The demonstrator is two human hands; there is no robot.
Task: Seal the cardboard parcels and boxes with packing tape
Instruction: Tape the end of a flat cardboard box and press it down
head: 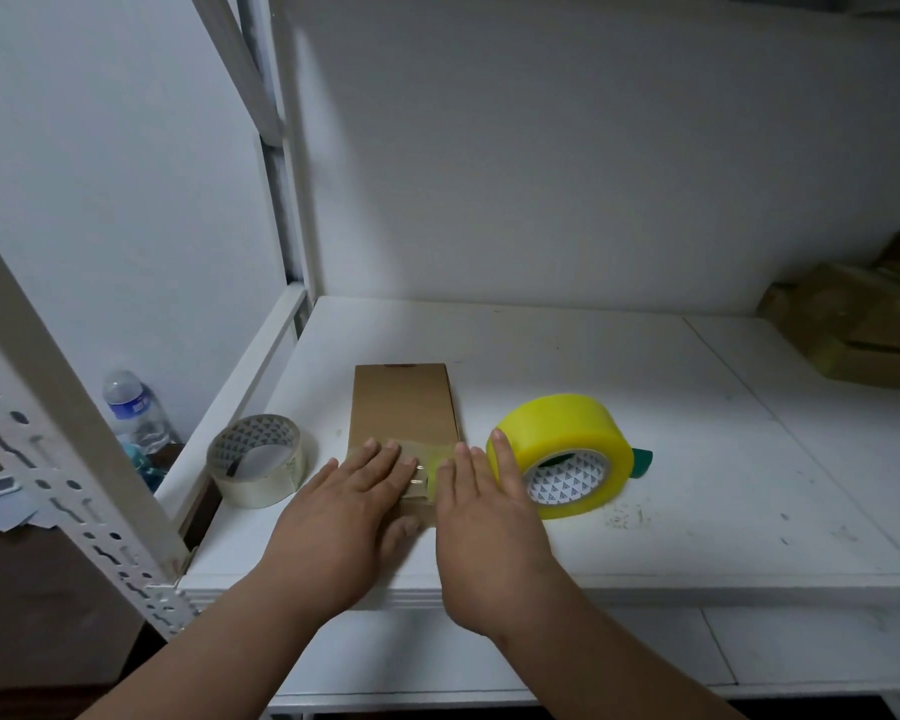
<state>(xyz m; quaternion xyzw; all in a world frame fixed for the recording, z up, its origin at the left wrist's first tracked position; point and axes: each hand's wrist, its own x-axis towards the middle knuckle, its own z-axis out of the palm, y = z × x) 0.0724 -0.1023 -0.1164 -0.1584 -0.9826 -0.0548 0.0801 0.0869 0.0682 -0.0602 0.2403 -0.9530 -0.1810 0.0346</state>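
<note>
A white metal shelf (pixel 697 407) stands against plain white walls (pixel 541 148), dimly lit.

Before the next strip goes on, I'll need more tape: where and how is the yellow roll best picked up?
Grip the yellow roll across its wide outer band from above. It stands tilted on the shelf, its open core facing you, so thumb through the core and fingers over the top also works. The right hand is already beside it.

Your left hand (pixel 352 504) and right hand (pixel 481 517) are bare — no gloves, rings or watch — and both forearms show uncovered, no sleeves reaching them.
</note>
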